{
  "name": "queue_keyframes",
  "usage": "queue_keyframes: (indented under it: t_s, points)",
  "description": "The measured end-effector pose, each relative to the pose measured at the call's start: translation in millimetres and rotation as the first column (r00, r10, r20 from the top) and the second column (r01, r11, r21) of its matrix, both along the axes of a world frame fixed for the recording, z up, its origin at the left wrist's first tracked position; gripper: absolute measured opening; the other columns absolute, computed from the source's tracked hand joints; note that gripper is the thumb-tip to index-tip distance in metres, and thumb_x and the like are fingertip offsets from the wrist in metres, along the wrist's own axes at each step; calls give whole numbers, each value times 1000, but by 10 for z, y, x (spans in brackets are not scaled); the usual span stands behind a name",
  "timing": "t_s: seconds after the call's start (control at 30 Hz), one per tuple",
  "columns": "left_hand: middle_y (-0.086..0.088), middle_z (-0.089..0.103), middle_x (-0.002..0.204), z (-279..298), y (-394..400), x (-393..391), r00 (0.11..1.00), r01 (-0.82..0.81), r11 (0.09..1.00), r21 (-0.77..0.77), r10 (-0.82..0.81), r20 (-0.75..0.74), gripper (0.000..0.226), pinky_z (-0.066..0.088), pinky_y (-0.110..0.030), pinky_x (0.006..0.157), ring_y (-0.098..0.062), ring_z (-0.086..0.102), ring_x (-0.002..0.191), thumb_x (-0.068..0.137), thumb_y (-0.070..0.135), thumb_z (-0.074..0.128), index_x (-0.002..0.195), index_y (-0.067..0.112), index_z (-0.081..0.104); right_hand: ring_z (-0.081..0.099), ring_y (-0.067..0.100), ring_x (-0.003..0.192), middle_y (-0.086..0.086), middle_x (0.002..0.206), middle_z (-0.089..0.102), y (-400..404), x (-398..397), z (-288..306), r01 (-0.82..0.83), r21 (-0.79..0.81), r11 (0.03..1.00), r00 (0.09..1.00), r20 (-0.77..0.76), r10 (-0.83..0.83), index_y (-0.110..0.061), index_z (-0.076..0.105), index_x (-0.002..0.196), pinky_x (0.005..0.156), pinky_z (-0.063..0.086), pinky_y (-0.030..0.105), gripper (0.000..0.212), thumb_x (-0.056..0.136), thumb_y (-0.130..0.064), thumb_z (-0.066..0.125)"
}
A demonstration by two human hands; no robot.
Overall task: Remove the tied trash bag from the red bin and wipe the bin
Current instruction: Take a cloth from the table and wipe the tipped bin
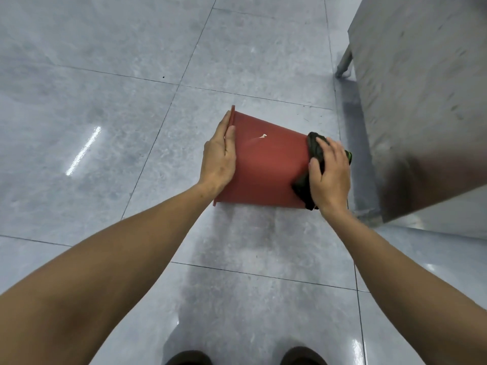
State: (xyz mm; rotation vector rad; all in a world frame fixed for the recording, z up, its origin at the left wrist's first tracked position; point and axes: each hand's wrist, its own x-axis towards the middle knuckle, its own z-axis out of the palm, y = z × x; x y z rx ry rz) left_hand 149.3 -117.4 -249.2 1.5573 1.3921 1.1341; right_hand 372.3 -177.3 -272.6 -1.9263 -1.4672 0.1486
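- As the red bin point(266, 164) lay on its side on the grey tiled floor point(105, 101), just beside a steel cabinet point(421, 101), we found its rim turned to our left and its base to our right.
- Our left hand point(220, 156) was spread flat against the rim end, fingers fairly wide and thumb lying on the side wall, steadying the bin rather than clasping it.
- Our right hand point(329, 172) pressed a dark cloth point(311, 159) (with a trace of green at its far edge) onto the wall near the base; the fingers were curled over the cloth, holding it bunched against the plastic.
- No trash bag showed anywhere in view, so we judged the removal step finished, though we could not tell where the bag had gone.
- Wiping was in hand on the outer wall; a small pale scrap point(263, 136) sat stuck on the upper part of that wall, apart from the cloth.
- What was left, as we judged it: the scrap, the rest of the outside, and the inside, which was hidden from us.
- Our shoes point(188, 358) stood well apart from the bin, at the lower edge.
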Motion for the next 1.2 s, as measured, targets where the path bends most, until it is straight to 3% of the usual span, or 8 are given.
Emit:
queue_keyframes:
  t_s: [0.13,0.2,0.4,0.53,0.67,0.93,1.07,1.2]
  points:
    - [16,47,145,13,-29,10,990,19,1000,-2,-18,142,44,30,-6,108,15,42,126,105,27,31,148,23,39,53,21,123,0,130,62,474,-12,269,56,-193,980,995,-69,-70,-19,64,124,100,41,39,42,94,-34,38]
    - [10,41,151,31,-25,28,983,22,1000,-21,-18,184,43,25,-4,109,5,34,136,106,25,31,148,23,39,55,23,119,0,126,65,642,-35,344,6,-282,959,1000,-12,-10,-24,66,121,101,41,41,41,96,-36,36]
    - [8,39,153,14,33,53,972,19,998,-63,-3,236,43,25,3,101,7,32,135,106,22,30,148,21,38,56,24,121,-3,131,64,842,-305,430,-213,-302,929,973,18,229,-30,59,131,96,41,38,42,97,-35,34]
    - [5,39,153,43,85,76,969,24,997,-73,-5,247,43,26,-4,108,0,33,139,106,20,28,148,17,38,45,22,136,1,145,54,753,-607,445,-380,-199,903,914,68,400,-21,50,143,116,30,42,51,95,-32,36]
    - [3,40,153,87,137,81,963,38,995,-93,-11,270,43,25,-16,116,-5,34,141,106,18,28,148,14,38,21,22,151,3,161,32,543,-790,326,-495,-131,859,826,237,512,-19,36,152,125,8,41,54,100,-29,38]
    - [3,38,154,97,173,88,975,27,995,-99,-4,220,43,25,-19,117,-7,32,142,107,24,28,148,17,37,15,29,153,7,163,25,-77,-378,-306,-609,-20,793,639,579,506,-19,32,154,123,16,51,50,105,-21,42]
    - [4,37,154,57,130,72,987,22,998,-55,-13,159,44,21,-12,115,-4,31,142,106,24,28,149,18,35,19,31,152,10,161,27,-196,7,-344,-495,14,868,744,523,416,-18,32,153,122,19,54,52,103,-19,45]
    - [16,47,144,46,61,80,989,5,1000,-14,-3,147,44,26,-1,105,15,42,125,106,23,28,149,17,35,25,27,150,6,157,38,67,-29,-43,-226,0,974,958,179,222,-16,44,148,123,18,47,51,98,-22,41]
